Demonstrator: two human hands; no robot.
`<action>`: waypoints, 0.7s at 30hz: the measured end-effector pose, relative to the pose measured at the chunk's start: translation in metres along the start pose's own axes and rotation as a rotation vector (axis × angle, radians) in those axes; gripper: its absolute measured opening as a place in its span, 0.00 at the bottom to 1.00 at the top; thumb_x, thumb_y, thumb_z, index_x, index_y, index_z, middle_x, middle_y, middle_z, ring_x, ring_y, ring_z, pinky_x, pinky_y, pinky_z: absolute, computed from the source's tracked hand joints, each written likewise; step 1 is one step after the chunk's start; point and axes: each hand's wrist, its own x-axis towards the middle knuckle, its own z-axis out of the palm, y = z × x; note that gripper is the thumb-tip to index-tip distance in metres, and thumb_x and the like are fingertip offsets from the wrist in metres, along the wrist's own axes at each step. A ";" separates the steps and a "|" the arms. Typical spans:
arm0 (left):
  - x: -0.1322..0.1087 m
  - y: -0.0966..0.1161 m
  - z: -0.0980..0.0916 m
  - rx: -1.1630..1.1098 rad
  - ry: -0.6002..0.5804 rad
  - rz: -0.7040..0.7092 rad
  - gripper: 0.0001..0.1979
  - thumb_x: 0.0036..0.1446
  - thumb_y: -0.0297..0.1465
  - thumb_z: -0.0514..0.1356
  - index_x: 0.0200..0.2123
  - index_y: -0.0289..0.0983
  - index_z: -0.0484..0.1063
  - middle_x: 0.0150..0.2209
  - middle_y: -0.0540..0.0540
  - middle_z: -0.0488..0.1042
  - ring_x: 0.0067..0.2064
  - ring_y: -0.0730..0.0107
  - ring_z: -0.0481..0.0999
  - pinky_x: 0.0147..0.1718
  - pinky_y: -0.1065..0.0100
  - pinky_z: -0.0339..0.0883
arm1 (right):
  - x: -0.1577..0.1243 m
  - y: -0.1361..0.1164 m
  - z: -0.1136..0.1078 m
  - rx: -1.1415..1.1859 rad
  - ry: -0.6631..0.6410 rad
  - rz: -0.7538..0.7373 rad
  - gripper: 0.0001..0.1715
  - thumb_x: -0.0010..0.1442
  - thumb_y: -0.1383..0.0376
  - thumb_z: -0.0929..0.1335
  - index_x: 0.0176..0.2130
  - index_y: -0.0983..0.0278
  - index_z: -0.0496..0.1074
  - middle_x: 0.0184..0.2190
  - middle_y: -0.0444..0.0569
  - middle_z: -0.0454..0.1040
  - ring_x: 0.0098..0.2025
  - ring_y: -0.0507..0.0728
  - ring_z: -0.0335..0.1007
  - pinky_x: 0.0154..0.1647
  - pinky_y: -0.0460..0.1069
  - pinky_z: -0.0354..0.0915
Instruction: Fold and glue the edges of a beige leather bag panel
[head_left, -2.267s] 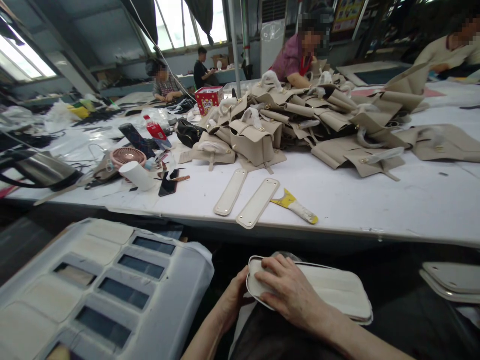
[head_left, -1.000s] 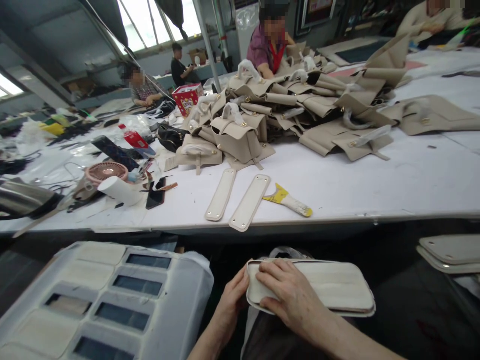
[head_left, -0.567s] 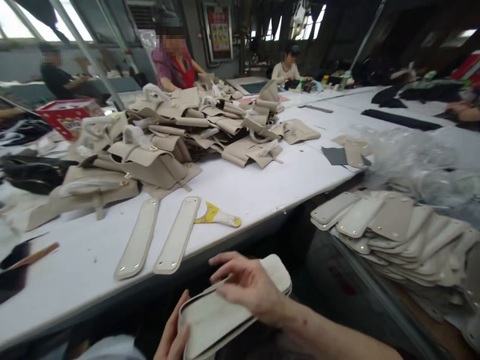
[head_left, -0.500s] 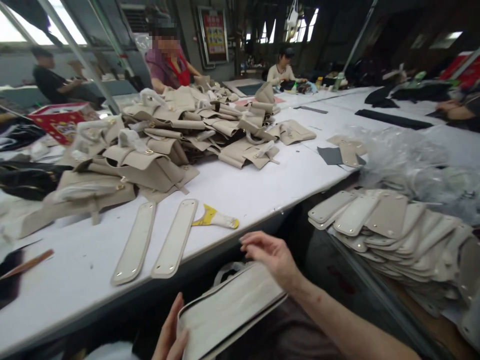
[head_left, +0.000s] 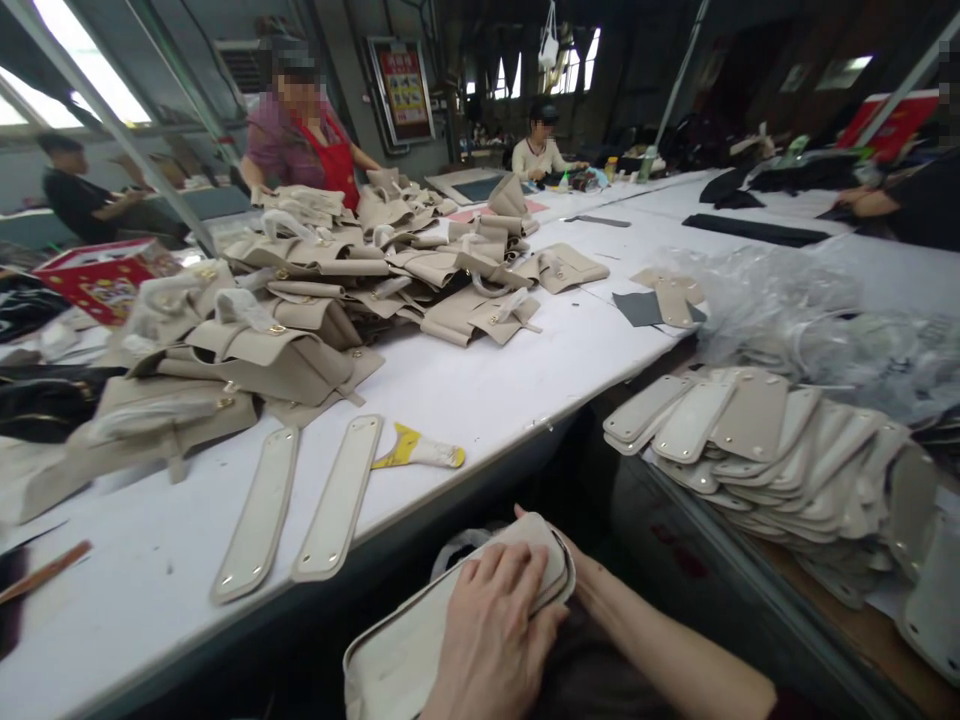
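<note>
At the bottom centre of the frame, the cream padded panel (head_left: 397,650) lies in the person's lap, below the table (head_left: 525,380) edge. The left hand (head_left: 491,630) presses on it, fingers flat and close together. The right hand (head_left: 581,580) reaches under its far end, fingers hidden, so their state cannot be told. The panel looks light and flexible with a firm rim, best held by both ends.

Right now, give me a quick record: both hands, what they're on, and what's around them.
left hand: flat, palm down, on the cream panel
right hand: at the panel's far end, mostly hidden behind it
panel: tilted in the lap, below the table edge
table: two long strips, a yellow-handled scraper beside them, a heap of beige bags behind
right side: stack of similar panels
</note>
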 end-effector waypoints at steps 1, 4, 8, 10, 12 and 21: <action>0.002 0.004 0.003 -0.015 -0.017 -0.025 0.20 0.62 0.42 0.56 0.56 0.46 0.69 0.55 0.47 0.73 0.53 0.52 0.69 0.53 0.51 0.64 | 0.000 -0.001 -0.003 0.045 -0.019 0.027 0.34 0.64 0.46 0.59 0.36 0.74 0.73 0.33 0.57 0.76 0.41 0.61 0.75 0.52 0.53 0.65; -0.001 0.007 0.006 -0.081 -0.068 -0.053 0.21 0.61 0.43 0.57 0.56 0.48 0.68 0.55 0.48 0.72 0.54 0.54 0.68 0.55 0.53 0.62 | 0.000 0.001 -0.011 0.155 -0.039 0.058 0.32 0.66 0.48 0.58 0.33 0.72 0.72 0.29 0.53 0.75 0.35 0.57 0.74 0.50 0.49 0.65; -0.002 0.004 0.003 -0.126 -0.098 -0.105 0.26 0.60 0.44 0.59 0.61 0.49 0.64 0.57 0.50 0.70 0.55 0.55 0.66 0.55 0.54 0.60 | -0.001 0.004 -0.013 0.250 -0.080 0.086 0.32 0.67 0.47 0.58 0.35 0.72 0.73 0.28 0.54 0.76 0.33 0.56 0.74 0.48 0.49 0.65; 0.000 0.005 0.001 -0.134 -0.120 -0.115 0.27 0.59 0.45 0.60 0.60 0.49 0.64 0.56 0.50 0.70 0.55 0.55 0.66 0.55 0.54 0.60 | -0.002 0.003 -0.012 0.314 -0.086 0.098 0.32 0.67 0.47 0.58 0.36 0.72 0.73 0.30 0.55 0.77 0.34 0.57 0.75 0.47 0.49 0.66; 0.002 0.006 0.000 -0.139 -0.137 -0.109 0.26 0.58 0.45 0.60 0.59 0.49 0.65 0.55 0.49 0.70 0.54 0.55 0.67 0.55 0.54 0.60 | -0.003 0.001 -0.012 0.370 -0.066 0.101 0.31 0.67 0.48 0.59 0.36 0.72 0.74 0.30 0.54 0.77 0.34 0.56 0.75 0.45 0.49 0.66; 0.011 0.002 0.000 -0.089 -0.159 -0.058 0.26 0.57 0.48 0.61 0.56 0.47 0.67 0.56 0.48 0.69 0.54 0.55 0.67 0.53 0.53 0.63 | 0.001 0.005 -0.012 0.318 0.095 0.035 0.25 0.65 0.48 0.63 0.28 0.66 0.69 0.24 0.47 0.73 0.28 0.52 0.71 0.38 0.46 0.66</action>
